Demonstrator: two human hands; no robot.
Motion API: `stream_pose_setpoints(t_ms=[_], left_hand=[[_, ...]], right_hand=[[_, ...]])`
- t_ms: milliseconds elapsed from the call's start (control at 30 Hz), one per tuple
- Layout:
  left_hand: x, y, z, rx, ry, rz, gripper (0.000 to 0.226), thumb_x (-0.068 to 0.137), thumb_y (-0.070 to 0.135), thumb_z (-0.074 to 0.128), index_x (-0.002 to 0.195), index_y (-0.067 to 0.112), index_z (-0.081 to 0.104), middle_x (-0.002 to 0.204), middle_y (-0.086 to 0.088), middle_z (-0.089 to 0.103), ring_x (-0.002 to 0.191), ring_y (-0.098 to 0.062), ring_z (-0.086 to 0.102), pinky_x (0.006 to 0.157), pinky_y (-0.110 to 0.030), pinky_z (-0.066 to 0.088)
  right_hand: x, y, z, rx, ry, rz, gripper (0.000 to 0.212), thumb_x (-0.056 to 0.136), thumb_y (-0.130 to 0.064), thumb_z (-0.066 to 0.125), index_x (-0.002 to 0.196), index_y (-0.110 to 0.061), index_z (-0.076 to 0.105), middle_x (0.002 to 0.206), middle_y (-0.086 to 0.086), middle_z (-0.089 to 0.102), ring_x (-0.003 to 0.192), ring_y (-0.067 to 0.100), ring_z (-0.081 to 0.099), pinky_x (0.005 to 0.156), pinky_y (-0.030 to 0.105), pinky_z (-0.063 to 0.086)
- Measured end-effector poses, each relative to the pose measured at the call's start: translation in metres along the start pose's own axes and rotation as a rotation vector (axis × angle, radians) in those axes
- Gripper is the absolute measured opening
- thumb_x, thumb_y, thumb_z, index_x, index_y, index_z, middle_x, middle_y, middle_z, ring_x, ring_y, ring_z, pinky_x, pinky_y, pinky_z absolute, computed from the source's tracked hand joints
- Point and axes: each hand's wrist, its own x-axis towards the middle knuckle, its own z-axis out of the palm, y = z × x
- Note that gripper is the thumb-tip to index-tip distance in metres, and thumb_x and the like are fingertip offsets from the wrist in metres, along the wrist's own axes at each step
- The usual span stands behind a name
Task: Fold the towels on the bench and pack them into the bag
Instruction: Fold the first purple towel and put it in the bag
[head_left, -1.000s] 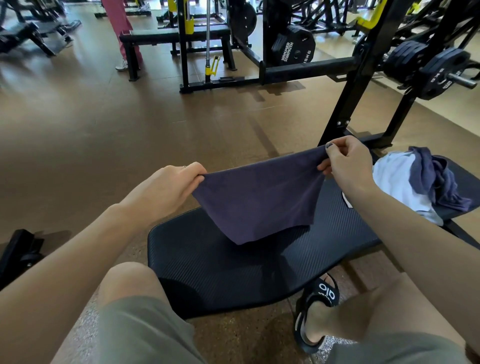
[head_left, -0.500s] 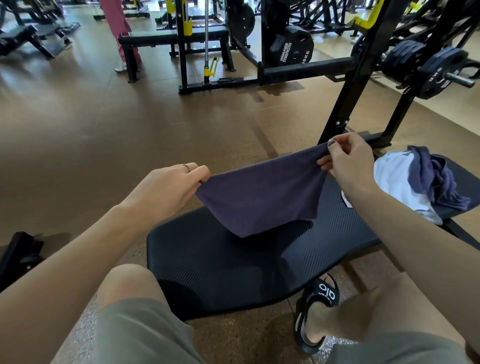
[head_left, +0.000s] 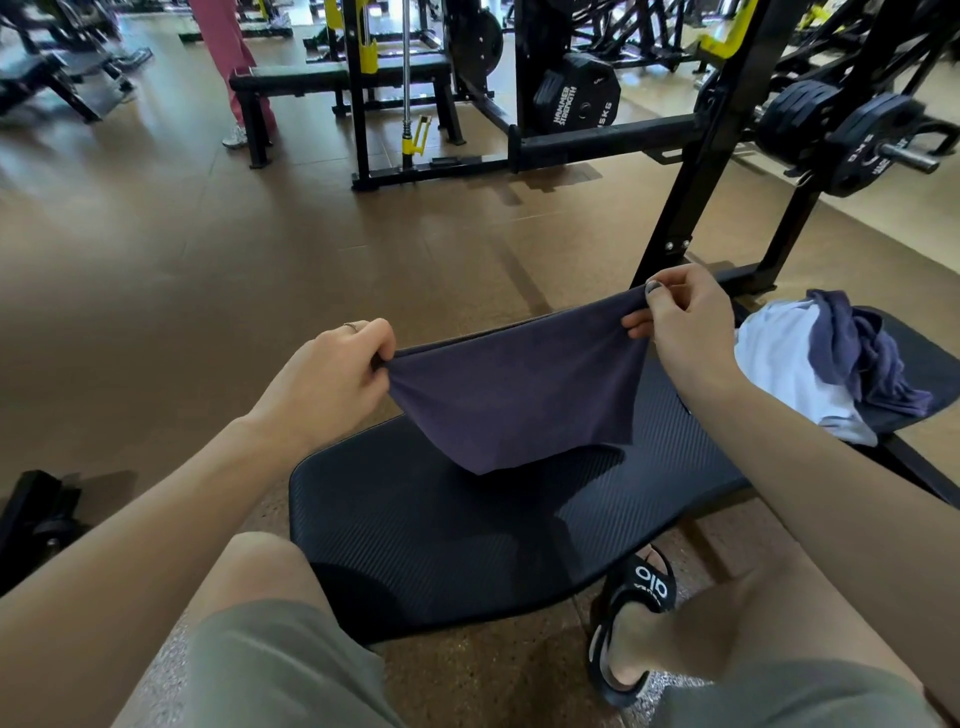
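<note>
A dark purple towel (head_left: 514, 395) hangs folded in the air above the black ribbed bench (head_left: 426, 535). My left hand (head_left: 332, 374) pinches its left top corner and my right hand (head_left: 685, 322) pinches its right top corner, so the top edge is stretched between them. The lower edge dangles just above the bench pad. Farther right on the bench lies a white towel (head_left: 779, 364) with a crumpled blue towel (head_left: 862, 353) on top of it. No bag is in view.
A black rack upright (head_left: 696, 171) and weight plates (head_left: 852, 135) stand behind the bench. Another bench (head_left: 337, 78) and a person's pink trouser legs (head_left: 228, 52) are at the far back. A black object (head_left: 36, 514) lies on the floor at left. My knees and a black sandal (head_left: 634, 613) are below.
Both hands have lifted the purple towel slightly, so its lower edge hangs higher above the bench. The hands keep their grip on the corners.
</note>
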Motion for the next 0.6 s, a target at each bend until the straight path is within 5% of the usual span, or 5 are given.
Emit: stream_pose_setpoints(t_ms=[600], left_hand=[[-0.0027,0.0033,-0.0047,0.045,-0.037,0.138,0.017,0.096,0.007,0.054,0.101,0.022,0.049,0.090,0.008,0.051,0.073,-0.025,0.052,0.063,-0.042,0.049]], right_hand=[[0.0003,0.0099,-0.0046,-0.034,0.003,0.029,0.011,0.105,-0.007,0.046,0.107,-0.006,0.057,0.077,0.003,0.065,0.062,0.013,0.066,0.068,0.032,0.059]])
